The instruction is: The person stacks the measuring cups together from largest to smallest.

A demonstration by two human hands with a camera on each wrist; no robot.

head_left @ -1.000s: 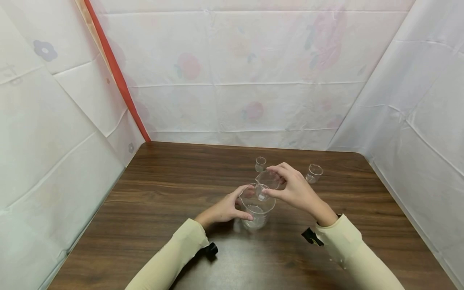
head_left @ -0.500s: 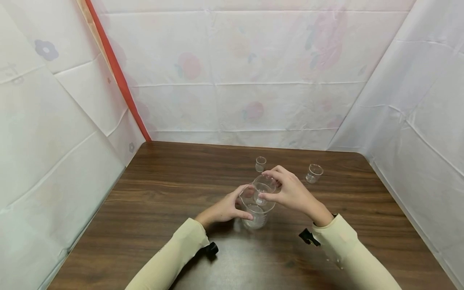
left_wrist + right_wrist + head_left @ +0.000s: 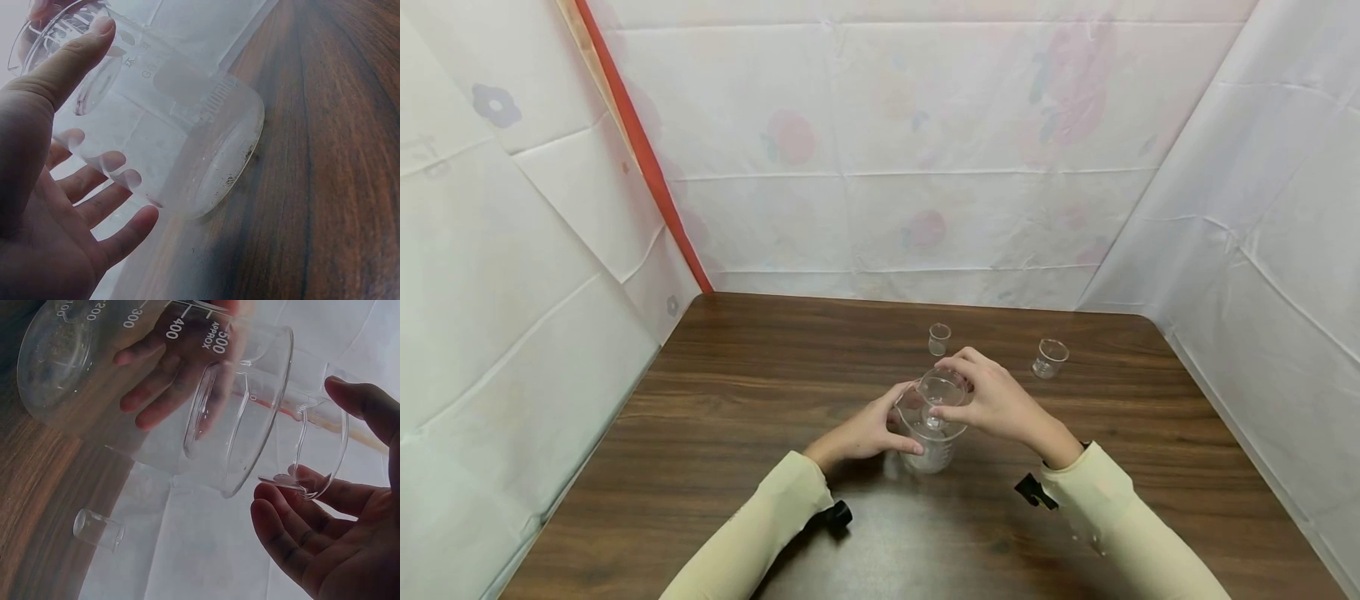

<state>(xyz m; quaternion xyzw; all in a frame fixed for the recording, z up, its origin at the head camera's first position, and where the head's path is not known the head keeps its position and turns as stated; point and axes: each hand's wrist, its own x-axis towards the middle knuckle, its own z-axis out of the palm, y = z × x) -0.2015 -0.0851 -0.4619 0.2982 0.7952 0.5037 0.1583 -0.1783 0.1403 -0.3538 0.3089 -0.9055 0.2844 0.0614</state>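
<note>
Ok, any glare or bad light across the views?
Head: pale glare on the near tabletop; left wrist: upper left washed out, print on the large beaker faint; right wrist: right hand looks dark, but the large beaker's numbers read clearly.

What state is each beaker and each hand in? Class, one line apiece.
Large beaker: upright on the table
Held beaker: base inside the larger one, rim above it
Smallest beaker: upright, standing apart
Right-side beaker: upright, standing apart
Left hand: holding the larger beaker
Right hand: gripping the inserted beaker near its rim
</note>
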